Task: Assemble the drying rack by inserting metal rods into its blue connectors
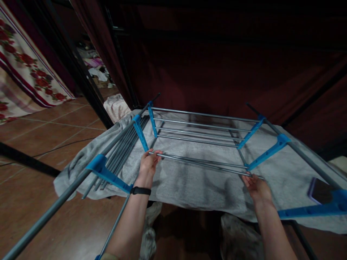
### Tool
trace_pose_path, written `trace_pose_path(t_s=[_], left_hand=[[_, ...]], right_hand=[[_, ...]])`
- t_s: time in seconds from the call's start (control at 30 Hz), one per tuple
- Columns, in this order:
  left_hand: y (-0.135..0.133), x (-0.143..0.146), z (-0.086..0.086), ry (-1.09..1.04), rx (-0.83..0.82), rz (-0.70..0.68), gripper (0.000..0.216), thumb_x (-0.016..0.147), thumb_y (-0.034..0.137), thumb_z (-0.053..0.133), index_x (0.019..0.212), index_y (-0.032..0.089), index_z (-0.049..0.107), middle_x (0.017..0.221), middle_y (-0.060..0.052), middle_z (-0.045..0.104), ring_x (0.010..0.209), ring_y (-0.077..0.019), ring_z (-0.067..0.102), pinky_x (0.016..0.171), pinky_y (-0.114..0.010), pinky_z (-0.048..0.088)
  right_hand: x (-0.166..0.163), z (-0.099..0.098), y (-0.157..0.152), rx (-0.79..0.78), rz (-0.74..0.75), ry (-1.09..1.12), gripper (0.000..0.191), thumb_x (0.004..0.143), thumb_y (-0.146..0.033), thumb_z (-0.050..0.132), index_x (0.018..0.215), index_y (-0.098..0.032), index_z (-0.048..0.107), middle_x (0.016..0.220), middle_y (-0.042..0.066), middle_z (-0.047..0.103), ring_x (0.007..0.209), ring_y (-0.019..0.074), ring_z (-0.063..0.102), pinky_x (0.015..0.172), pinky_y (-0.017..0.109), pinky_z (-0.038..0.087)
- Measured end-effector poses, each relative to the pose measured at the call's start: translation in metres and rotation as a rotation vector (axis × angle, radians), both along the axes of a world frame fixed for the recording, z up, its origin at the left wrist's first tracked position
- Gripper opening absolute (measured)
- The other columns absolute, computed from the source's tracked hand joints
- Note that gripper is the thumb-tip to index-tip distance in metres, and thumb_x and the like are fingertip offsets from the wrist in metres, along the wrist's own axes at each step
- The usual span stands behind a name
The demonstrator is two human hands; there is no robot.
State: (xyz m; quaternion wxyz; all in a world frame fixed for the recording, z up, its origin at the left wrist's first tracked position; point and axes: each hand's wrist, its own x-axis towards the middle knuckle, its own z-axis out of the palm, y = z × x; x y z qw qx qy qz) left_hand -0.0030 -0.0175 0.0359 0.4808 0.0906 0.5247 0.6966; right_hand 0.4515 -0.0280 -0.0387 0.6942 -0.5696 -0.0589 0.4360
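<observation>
A grey metal rod [203,164] spans the gap between my two hands. My left hand [149,163] pinches its left end close to the tip of a blue plastic bracket [140,132]. Near the rod's other end, my right hand [256,186] has its fingers closed on it, just below another blue bracket [267,153]. The rod's right tip sticks out past those fingers. Both brackets belong to a rack frame of thick grey tubes [116,139], with several thin crossbars [200,124] fitted between the sides farther back.
Several loose grey rods [123,151] lie at the left on a grey blanket [189,186]. A phone [321,190] rests on the blanket at the right. Behind hangs a dark red curtain [203,79]. Black metal posts [89,83] and a cable [62,146] are at the left.
</observation>
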Motion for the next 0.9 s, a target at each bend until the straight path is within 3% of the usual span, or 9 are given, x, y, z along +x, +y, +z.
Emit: trace_pose_path(t_s=[0.1, 0.17, 0.4, 0.9], left_hand=[[0.000, -0.001, 0.001, -0.083, -0.011, -0.027, 0.028, 0.082, -0.006, 0.054, 0.098, 0.017, 0.052, 0.085, -0.005, 0.071, 0.073, -0.0148, 0.071, 0.065, -0.026, 0.058], [0.000, -0.002, 0.000, -0.110, -0.001, -0.028, 0.024, 0.083, -0.005, 0.054, 0.095, 0.016, 0.055, 0.084, -0.005, 0.071, 0.072, -0.0145, 0.071, 0.064, -0.025, 0.058], [-0.001, -0.003, -0.001, -0.156, 0.014, -0.031, 0.018, 0.086, -0.003, 0.054, 0.085, 0.014, 0.059, 0.079, -0.005, 0.070, 0.069, -0.0143, 0.071, 0.063, -0.024, 0.058], [-0.004, 0.015, -0.001, -0.195, 0.055, -0.161, 0.015, 0.087, -0.001, 0.055, 0.084, 0.012, 0.060, 0.079, -0.009, 0.072, 0.073, -0.0178, 0.073, 0.063, -0.026, 0.061]], right_hand=[[0.001, 0.001, 0.000, 0.032, -0.042, -0.018, 0.045, 0.074, 0.000, 0.055, 0.105, -0.030, 0.044, 0.083, -0.007, 0.064, 0.070, 0.0121, 0.068, 0.075, 0.037, 0.063], [0.002, 0.000, 0.000, 0.044, -0.025, -0.021, 0.049, 0.073, 0.000, 0.054, 0.108, -0.031, 0.042, 0.083, -0.007, 0.064, 0.071, 0.0122, 0.068, 0.073, 0.036, 0.062], [0.008, -0.004, -0.001, 0.049, 0.032, -0.021, 0.040, 0.071, -0.002, 0.051, 0.100, -0.028, 0.045, 0.083, -0.005, 0.063, 0.073, 0.0131, 0.069, 0.071, 0.034, 0.062], [0.007, 0.002, -0.005, 0.010, -0.008, -0.027, 0.032, 0.071, -0.002, 0.050, 0.090, -0.026, 0.047, 0.081, -0.004, 0.064, 0.068, 0.0111, 0.066, 0.067, 0.028, 0.061]])
